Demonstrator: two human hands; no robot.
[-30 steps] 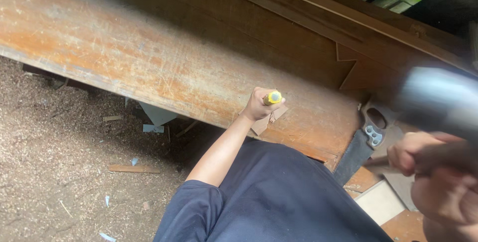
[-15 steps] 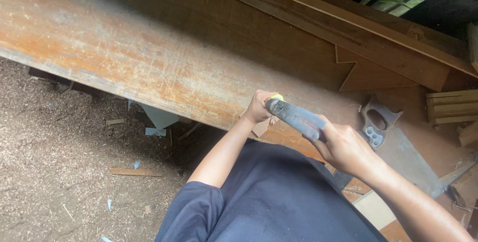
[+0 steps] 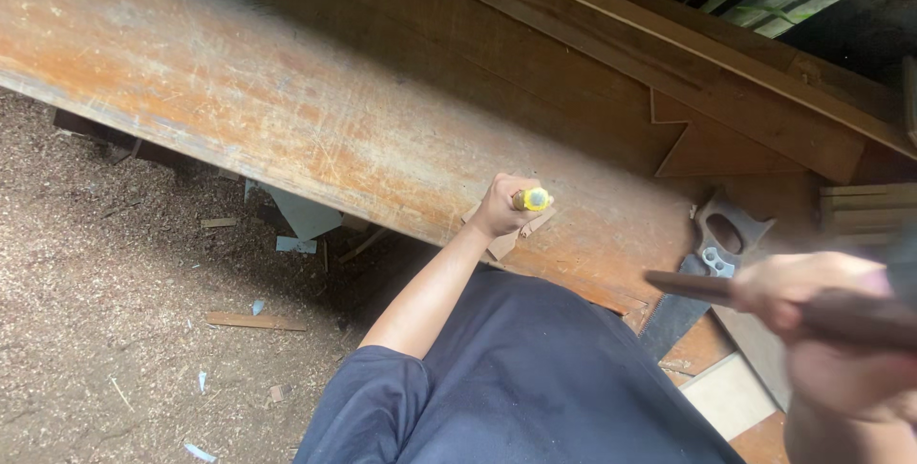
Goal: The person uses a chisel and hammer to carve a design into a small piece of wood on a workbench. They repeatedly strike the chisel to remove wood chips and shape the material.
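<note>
Left hand point(image 3: 499, 206) is closed in a fist around a yellow-handled chisel-like tool point(image 3: 531, 200), only the round yellow butt end showing past the fingers, tool tip hidden by the hand. That hand sits on the near edge of a long worn reddish-brown wooden workbench plank point(image 3: 287, 111), right on top of a small pale wood piece point(image 3: 521, 230) that pokes out under the fist at the bench edge. Right hand point(image 3: 812, 326) is raised at the right of the view, heavily motion-blurred, wrapped around a dark brown wooden handle point(image 3: 726, 289) that sticks out to the left of the fist; the tool's head is out of frame or lost in blur, cannot tell what kind it is. Right hand is well apart from left hand. Between the two, a hand saw with a grey blade and pale cut-out grip point(image 3: 716, 249) lies flat on the bench surface, near the right hand's handle. Person's dark navy short-sleeved shirt point(image 3: 516, 378) fills the lower middle. Farther back on the bench, a long angled brown wooden beam point(image 3: 669, 63) with a notched end. Lower left, sawdust-covered ground point(image 3: 124, 311) with scattered wood offcuts and pale blue scraps point(image 3: 301, 216) under the bench edge.
</note>
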